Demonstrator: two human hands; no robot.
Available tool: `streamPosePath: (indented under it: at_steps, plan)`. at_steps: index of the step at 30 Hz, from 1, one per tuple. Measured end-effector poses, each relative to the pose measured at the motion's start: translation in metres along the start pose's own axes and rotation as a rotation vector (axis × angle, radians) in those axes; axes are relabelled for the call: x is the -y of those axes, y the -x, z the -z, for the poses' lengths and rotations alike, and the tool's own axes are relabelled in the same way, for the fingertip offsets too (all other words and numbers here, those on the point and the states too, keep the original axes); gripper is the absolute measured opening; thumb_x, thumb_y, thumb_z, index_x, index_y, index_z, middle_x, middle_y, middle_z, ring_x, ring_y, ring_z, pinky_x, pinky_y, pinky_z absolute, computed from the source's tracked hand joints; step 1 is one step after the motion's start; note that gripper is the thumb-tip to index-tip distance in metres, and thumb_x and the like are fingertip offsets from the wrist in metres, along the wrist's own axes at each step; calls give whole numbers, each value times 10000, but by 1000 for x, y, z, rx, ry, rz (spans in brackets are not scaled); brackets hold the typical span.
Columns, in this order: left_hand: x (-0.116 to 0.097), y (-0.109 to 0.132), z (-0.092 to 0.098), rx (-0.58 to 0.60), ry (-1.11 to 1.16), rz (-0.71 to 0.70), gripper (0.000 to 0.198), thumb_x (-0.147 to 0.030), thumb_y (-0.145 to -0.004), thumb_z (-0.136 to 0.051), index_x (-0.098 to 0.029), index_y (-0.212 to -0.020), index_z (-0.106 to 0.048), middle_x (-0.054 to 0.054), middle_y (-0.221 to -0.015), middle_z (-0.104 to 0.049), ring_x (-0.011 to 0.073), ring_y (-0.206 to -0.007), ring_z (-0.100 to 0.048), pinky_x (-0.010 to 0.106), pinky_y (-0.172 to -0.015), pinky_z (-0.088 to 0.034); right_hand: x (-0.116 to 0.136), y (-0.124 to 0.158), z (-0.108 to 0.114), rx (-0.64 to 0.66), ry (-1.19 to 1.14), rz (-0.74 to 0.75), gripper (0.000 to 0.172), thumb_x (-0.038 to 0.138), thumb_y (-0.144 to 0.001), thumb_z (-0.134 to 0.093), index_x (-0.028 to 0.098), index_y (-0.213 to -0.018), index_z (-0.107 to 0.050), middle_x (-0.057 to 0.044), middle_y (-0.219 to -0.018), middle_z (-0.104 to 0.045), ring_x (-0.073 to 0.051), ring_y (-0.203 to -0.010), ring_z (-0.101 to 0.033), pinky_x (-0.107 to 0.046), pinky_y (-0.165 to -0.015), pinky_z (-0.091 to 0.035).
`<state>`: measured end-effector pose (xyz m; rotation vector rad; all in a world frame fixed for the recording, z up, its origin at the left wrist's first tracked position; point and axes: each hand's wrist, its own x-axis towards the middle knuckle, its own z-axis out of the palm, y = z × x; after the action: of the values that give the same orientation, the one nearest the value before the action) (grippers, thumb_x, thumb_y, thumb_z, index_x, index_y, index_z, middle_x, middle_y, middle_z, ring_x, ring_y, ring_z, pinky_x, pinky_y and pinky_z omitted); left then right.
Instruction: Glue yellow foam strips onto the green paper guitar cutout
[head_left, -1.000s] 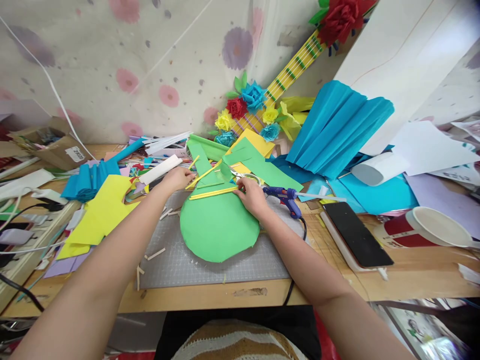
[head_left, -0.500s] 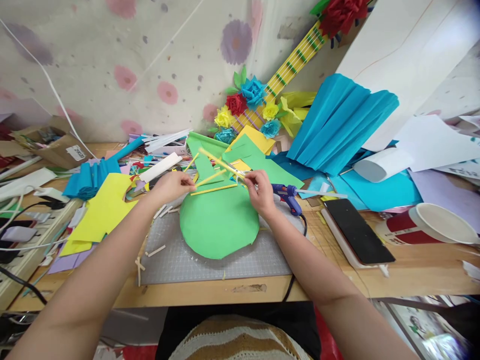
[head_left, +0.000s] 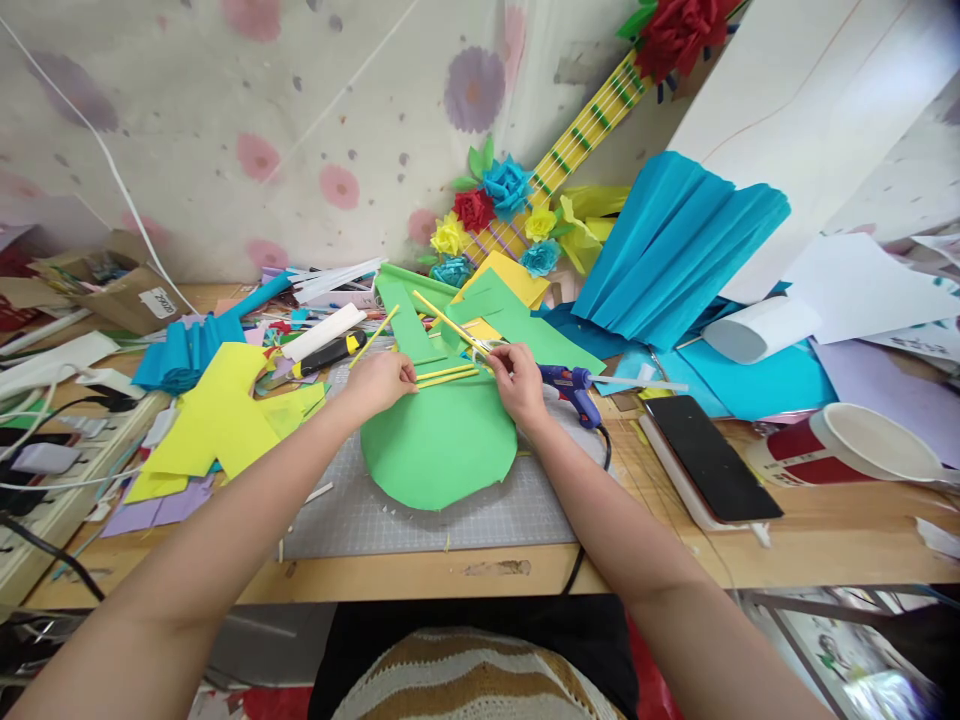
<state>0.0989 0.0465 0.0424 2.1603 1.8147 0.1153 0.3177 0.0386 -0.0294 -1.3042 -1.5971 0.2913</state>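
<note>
The left hand (head_left: pixel 390 380) is bringing its fingertips together on the left ends of two short yellow strips (head_left: pixel 448 379); whether it is pinching one or both, I cannot tell. The right hand (head_left: pixel 517 380) is clamping thumb and fingers on the near end of a long yellow strip (head_left: pixel 446 320), which is slanting away to the back left. The short strips are lying across the green paper (head_left: pixel 439 445), which is resting on a gray mat (head_left: pixel 352 510) near the tabletop's (head_left: pixel 390 577) front edge. A glue gun (head_left: pixel 564 378) is lying just beside the right hand, and a phone (head_left: pixel 709 458) and a cup (head_left: pixel 806 455) are sitting toward the right edge.
</note>
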Motion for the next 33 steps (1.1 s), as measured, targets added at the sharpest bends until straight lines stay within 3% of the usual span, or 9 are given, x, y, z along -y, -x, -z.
streamPosePath:
  at_steps: [6,12,23,33]
  plan:
    - [7,-17,7,23,-10,77,211,-341,-539,-724,-227,-704,-660,-17,-751,-703,172,-703,-624,237,-522,-368,-2,-1,-3,26,0,6,137,300,-840,-477,201,-777,-547,-47,-808,-561,-175,-769,-516,-301,-687,-421]
    - [11,-31,10,89,9,52,206,-342,-485,-740,-228,-639,-664,-19,-699,-687,180,-681,-621,239,-533,-395,0,-3,-3,39,-2,5,129,288,-836,-477,200,-775,-549,-45,-810,-560,-165,-738,-510,-297,-677,-418]
    - [4,-29,8,88,-22,5,183,-337,-502,-729,-231,-636,-663,-14,-680,-680,186,-686,-617,247,-537,-389,14,-30,0,182,76,-28,60,223,-782,-512,197,-734,-537,-26,-790,-550,-150,-698,-505,-281,-668,-404]
    - [-1,-26,12,147,-103,6,224,-351,-576,-694,-224,-759,-677,-28,-787,-704,134,-725,-615,194,-538,-378,11,-24,4,207,66,-77,58,232,-781,-539,193,-738,-546,-18,-783,-538,-144,-701,-495,-274,-679,-388]
